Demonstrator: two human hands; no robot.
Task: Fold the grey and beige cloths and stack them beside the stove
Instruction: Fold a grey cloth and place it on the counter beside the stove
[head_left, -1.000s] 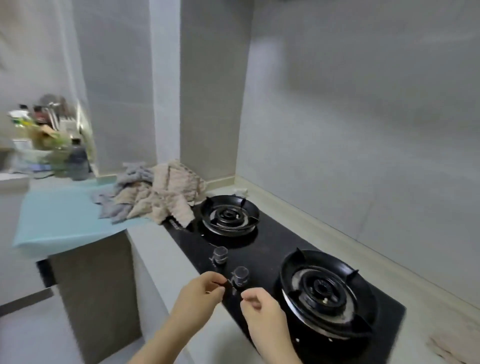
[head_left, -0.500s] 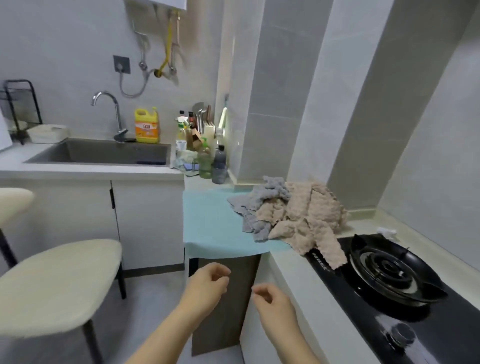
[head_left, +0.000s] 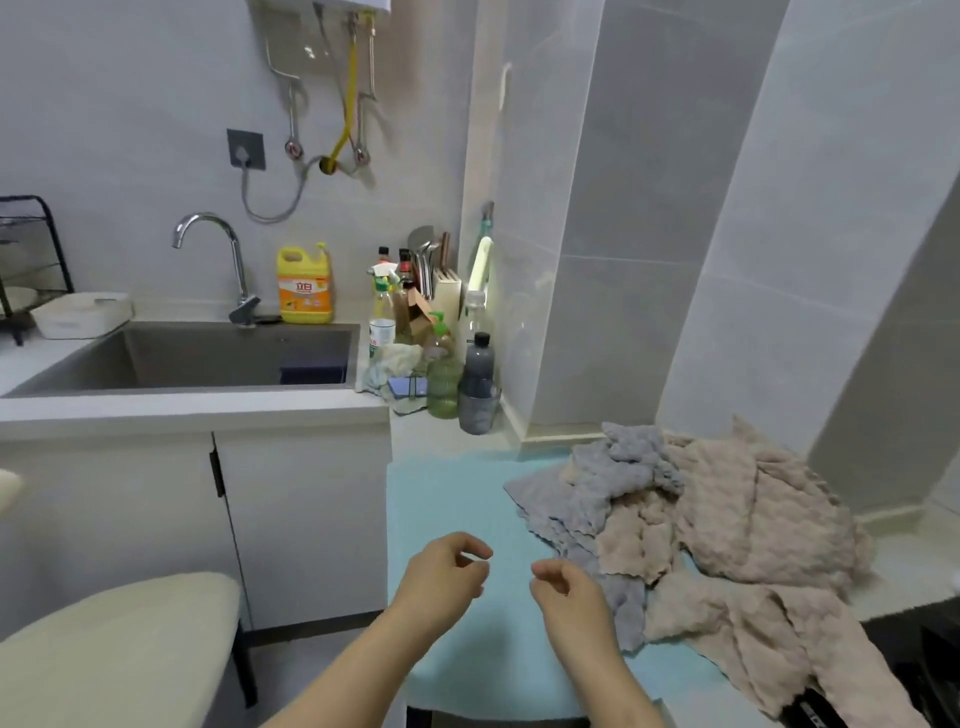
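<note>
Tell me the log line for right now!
step: folding not started | left hand: empty, above blue mat | right hand: empty, near grey cloths | grey cloths + beige cloths: one crumpled heap

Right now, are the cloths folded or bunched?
Unfolded: the grey cloths and beige cloths lie crumpled in one overlapping heap on the blue mat; no stack formed.
</note>
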